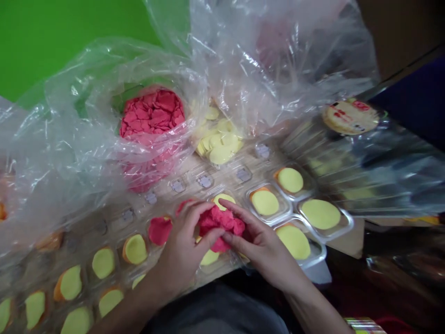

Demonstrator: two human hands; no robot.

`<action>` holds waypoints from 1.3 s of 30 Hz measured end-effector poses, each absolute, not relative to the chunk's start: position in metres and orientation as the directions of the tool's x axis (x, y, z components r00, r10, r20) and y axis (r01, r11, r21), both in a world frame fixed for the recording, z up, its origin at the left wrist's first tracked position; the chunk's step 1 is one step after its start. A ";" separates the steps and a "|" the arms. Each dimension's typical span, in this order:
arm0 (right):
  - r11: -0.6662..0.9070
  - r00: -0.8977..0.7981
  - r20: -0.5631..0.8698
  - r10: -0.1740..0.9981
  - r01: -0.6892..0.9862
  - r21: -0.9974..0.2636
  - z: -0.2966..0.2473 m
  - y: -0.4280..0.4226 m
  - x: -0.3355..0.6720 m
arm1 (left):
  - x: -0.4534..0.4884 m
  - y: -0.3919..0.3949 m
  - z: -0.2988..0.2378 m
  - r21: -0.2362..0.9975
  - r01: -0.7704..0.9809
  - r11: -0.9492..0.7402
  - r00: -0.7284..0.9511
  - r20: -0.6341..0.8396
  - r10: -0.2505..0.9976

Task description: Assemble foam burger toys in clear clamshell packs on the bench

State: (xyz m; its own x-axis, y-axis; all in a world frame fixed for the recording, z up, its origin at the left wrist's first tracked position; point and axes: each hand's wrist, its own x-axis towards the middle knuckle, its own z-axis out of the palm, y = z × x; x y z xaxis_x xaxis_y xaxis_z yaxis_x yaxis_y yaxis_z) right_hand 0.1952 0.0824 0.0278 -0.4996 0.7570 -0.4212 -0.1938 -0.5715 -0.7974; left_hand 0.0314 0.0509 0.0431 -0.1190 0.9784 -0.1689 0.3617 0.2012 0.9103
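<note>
Both my hands meet over a row of clear plastic trays [328, 234]. My left hand [182, 248] and my right hand [260, 246] pinch a small bunch of red round pieces [220, 221] between their fingertips. Just left of them one red piece [160, 230] lies in a tray cell. Most nearby cells hold a yellow disc on an orange one, such as the yellow disc [264, 202] beside my right hand. Behind, a heap of red pieces [152, 113] and a heap of yellow pieces [218, 139] sit inside clear plastic bags.
Crumpled clear plastic bags [69, 139] cover the back and left of the surface. More filled trays [69, 283] run to the lower left. A stack of clear lids with a round label [349, 117] lies at the right. A green surface [52, 37] stands behind.
</note>
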 end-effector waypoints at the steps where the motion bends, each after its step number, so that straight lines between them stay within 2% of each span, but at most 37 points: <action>1: -0.576 -0.494 -0.421 0.761 -0.212 -0.790 0.029 0.082 0.196 | 0.037 0.053 0.045 0.924 0.314 0.217 -0.134 -0.183 0.974; 3: -0.599 -0.480 -0.435 0.762 -0.268 -0.755 0.029 0.082 0.199 | 0.044 0.058 0.046 0.947 0.148 0.286 -0.153 -0.264 0.952; 6: -0.649 -0.442 -0.489 0.751 -0.362 -0.669 0.029 0.083 0.202 | 0.044 0.063 0.047 0.898 -0.121 0.423 -0.096 -0.435 0.895; 11: -0.640 -0.339 -0.547 0.766 -0.493 -0.590 0.033 0.088 0.202 | 0.038 0.068 0.054 0.777 -0.329 0.537 -0.009 -0.571 0.821; 14: -0.614 -0.320 -0.533 0.784 -0.531 -0.584 0.036 0.091 0.202 | 0.038 0.070 0.059 0.742 -0.447 0.500 -0.036 -0.574 0.818; 17: -0.573 -0.267 -0.528 0.806 -0.571 -0.587 0.037 0.095 0.206 | 0.033 0.074 0.063 0.732 -0.565 0.381 -0.128 -0.534 0.836; 20: -0.570 -0.251 -0.531 0.810 -0.554 -0.607 0.033 0.098 0.214 | 0.017 0.074 0.063 0.769 -0.564 0.299 -0.227 -0.493 0.840; 23: -0.544 -0.215 -0.501 0.838 -0.394 -0.741 0.026 0.102 0.220 | -0.002 0.069 0.058 0.779 -0.527 0.341 -0.234 -0.518 0.823; 25: -0.420 -0.091 -0.410 0.908 -0.207 -0.884 0.020 0.105 0.219 | -0.011 0.063 0.054 0.754 -0.533 0.384 -0.240 -0.570 0.786; 27: -0.305 -0.036 -0.304 0.952 -0.041 -0.951 0.014 0.108 0.213 | -0.015 0.057 0.051 0.729 -0.563 0.390 -0.281 -0.612 0.739; 31: -0.110 -0.214 -0.163 0.963 0.238 -0.965 -0.001 0.113 0.196 | -0.017 0.050 0.048 0.702 -0.597 0.388 -0.331 -0.656 0.678; 34: 0.097 -0.252 -0.016 0.967 0.428 -0.899 -0.014 0.115 0.191 | -0.018 0.048 0.045 0.694 -0.600 0.399 -0.289 -0.652 0.700; 39: 0.228 -0.240 0.121 0.963 0.494 -0.839 -0.016 0.118 0.192 | -0.020 0.044 0.041 0.709 -0.568 0.418 -0.235 -0.626 0.743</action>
State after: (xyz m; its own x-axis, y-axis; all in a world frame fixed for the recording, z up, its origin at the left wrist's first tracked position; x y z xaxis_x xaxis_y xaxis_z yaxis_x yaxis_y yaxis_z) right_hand 0.1917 0.1178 -0.0156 -0.2395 0.9633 0.1209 0.4939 0.2281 -0.8391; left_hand -0.0205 0.0445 0.0413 -0.2352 0.7435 -0.6260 -0.5678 0.4176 0.7093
